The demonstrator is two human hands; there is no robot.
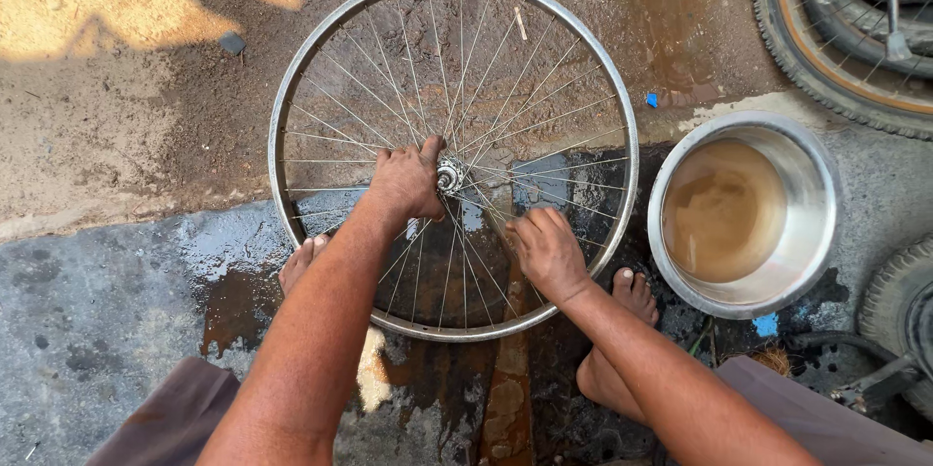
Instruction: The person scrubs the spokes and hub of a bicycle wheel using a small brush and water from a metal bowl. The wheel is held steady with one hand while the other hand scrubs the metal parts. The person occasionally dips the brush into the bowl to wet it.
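Observation:
A bare bicycle wheel rim (292, 87) with thin steel spokes lies flat on the wet ground in front of me. At its middle is the metal hub (450, 175). My left hand (406, 182) rests on the spokes just left of the hub, thumb pointing up beside it. My right hand (546, 250) presses down on the spokes lower right of the hub, fingers curled over them. Whether either hand pinches a small part is hidden. My bare feet (632, 296) sit under the rim's near edge on both sides.
A steel bowl (816, 184) of muddy brown water stands right of the rim. Tyred bicycle wheels (846, 29) lie at the top right, another tyre (899, 301) at the right edge. The ground is wet concrete near me, sandy dirt beyond.

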